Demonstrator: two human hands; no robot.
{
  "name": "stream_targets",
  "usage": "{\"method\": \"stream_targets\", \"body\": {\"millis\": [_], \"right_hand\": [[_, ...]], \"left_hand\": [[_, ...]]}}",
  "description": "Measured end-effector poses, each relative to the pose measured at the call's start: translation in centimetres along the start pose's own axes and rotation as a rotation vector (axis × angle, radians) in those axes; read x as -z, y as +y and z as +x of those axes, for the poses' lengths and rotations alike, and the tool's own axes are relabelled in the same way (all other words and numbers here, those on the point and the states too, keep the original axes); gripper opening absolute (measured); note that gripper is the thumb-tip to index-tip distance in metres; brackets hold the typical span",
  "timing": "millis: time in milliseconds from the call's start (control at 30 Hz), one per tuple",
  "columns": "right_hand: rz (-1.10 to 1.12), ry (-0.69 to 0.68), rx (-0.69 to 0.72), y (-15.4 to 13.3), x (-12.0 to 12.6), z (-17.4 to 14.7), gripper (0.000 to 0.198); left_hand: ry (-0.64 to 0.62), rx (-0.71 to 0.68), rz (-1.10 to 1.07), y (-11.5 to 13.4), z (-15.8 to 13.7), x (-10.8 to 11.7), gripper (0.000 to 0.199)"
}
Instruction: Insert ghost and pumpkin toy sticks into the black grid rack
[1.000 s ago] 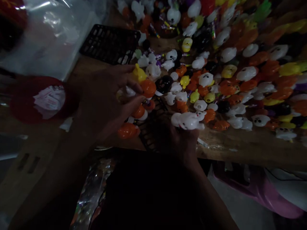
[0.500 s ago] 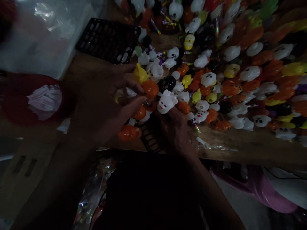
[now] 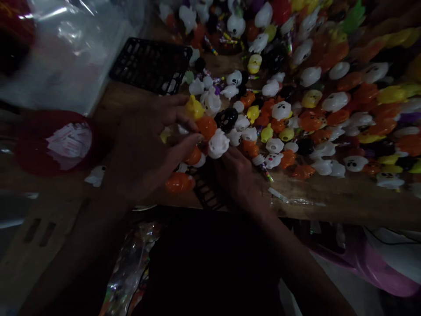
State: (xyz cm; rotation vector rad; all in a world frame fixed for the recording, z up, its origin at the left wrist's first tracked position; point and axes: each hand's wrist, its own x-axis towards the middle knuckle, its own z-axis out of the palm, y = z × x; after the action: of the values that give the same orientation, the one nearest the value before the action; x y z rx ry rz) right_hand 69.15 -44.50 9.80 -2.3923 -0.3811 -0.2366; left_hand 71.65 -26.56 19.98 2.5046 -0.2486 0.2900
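Note:
My right hand [image 3: 238,175] has its fingers closed from below around a small white animal-shaped plastic head [image 3: 218,144]. My left hand [image 3: 148,140] comes in from the left, its thumb and forefinger tips nearly together beside an orange plastic head [image 3: 207,127]. Whatever lies in that pinch is too dark to make out. A yellow animal-shaped head [image 3: 194,106] sits just beyond the left fingertips. Close under the hands are another orange piece [image 3: 180,182] and a black slotted basket [image 3: 208,188], partly hidden by my right hand.
Many white, orange, yellow and black plastic heads [image 3: 281,110] cover the wooden table [image 3: 296,193] to the right. A black basket [image 3: 149,63] lies at the back left. Farther left are clear plastic bags [image 3: 75,48] and a red bowl [image 3: 33,145] with white paper slips [image 3: 70,145].
My right hand has moved left with the white animal head, which has come closer to the left fingertips and turned. The left hand keeps nearly the same pose. The view has shifted slightly.

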Motion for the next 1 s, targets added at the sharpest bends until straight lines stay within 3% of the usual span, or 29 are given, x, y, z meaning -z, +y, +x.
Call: {"method": "stream_targets", "body": {"millis": [133,300,433,567,633,733,833,900,1000], "right_hand": [[-0.023,-0.01,0.07,-0.1,0.0,-0.3,0.02],[0.005,0.019,-0.005,-0.2,-0.5,-0.9,0.019],[0.073,-0.005,0.014,0.5,2.8,-1.0,0.02],[-0.195,0.063,-0.082,1.9,7.8,2.5,0.018],[-0.365,-0.003,-0.086,2.4,8.7,5.1,0.018],[-0.503,-0.161,0.075,2.9,7.9,7.6,0.023],[-0.608,-0.142,0.254,3.2,6.5,7.8,0.044],[-0.67,-0.14,0.288,3.1,6.1,7.4,0.046],[-0.705,-0.197,0.21,2.7,6.3,7.3,0.044]], "left_hand": [[0.0,-0.081,0.006,0.2,0.2,0.3,0.011],[0.025,-0.24,0.173,1.7,1.5,-0.2,0.051],[-0.084,-0.371,0.226,1.9,2.5,-2.1,0.073],[-0.181,-0.384,0.283,1.5,2.6,-3.0,0.068],[-0.188,-0.378,0.315,1.6,2.4,-2.8,0.064],[-0.176,-0.371,0.358,2.0,1.9,-2.4,0.06],[-0.16,-0.392,0.395,2.0,1.7,-1.9,0.058],[-0.157,-0.404,0.41,1.8,1.7,-1.7,0.059],[-0.156,-0.393,0.412,1.6,1.6,-1.9,0.057]]}}
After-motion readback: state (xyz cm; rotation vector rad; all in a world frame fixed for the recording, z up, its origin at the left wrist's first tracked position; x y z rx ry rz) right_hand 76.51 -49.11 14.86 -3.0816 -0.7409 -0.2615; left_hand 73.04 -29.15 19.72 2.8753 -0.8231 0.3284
